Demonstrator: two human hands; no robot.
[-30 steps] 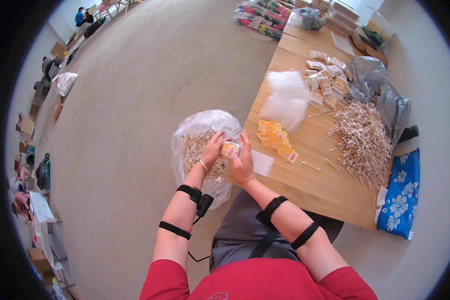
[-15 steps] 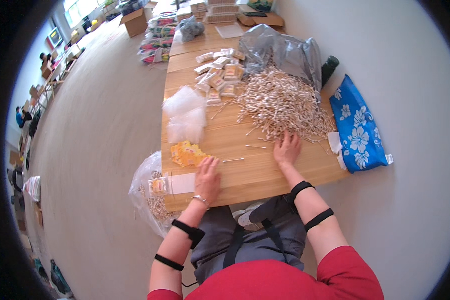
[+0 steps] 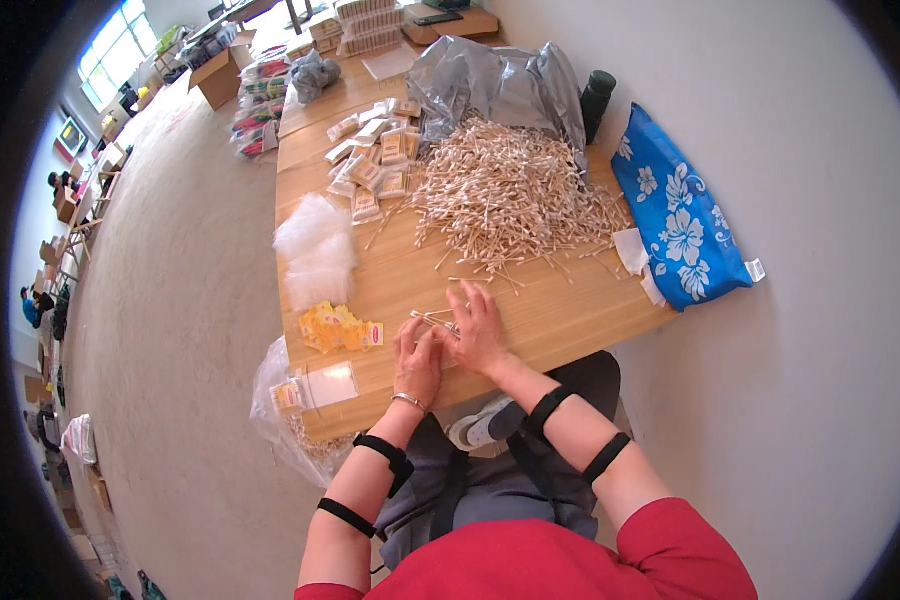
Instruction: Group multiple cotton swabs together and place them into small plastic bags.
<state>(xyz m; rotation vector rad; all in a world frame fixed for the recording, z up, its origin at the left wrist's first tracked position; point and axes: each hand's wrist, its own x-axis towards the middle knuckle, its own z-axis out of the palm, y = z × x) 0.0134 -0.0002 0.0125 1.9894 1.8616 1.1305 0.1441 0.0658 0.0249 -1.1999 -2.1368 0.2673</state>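
Close together at the table's near edge, my two hands gather a few cotton swabs [image 3: 434, 320]. My left hand [image 3: 418, 368] has its fingers bent at the left ends of these swabs. Over their right ends curls my right hand [image 3: 480, 335], its thumb by the left one; its palm side is hidden. Beyond them lies a big heap of loose cotton swabs [image 3: 515, 195]. Left of my left hand are yellow printed cards [image 3: 335, 328] in a loose pile and a white card strip [image 3: 332, 384], with a small filled swab pack [image 3: 288, 395] at its end.
Clear plastic bags [image 3: 315, 250] lie at the table's left side, with several packed swab packets [image 3: 375, 155] behind them. A grey plastic bag [image 3: 510, 85], a dark bottle [image 3: 597, 100] and a blue floral bag [image 3: 682, 220] border the heap. A clear sack [image 3: 270, 370] hangs by the left edge.
My right hand has come from the heap's near edge to beside my left hand, and swabs now lie between them. My left hand has left the white strip. The view has shifted.
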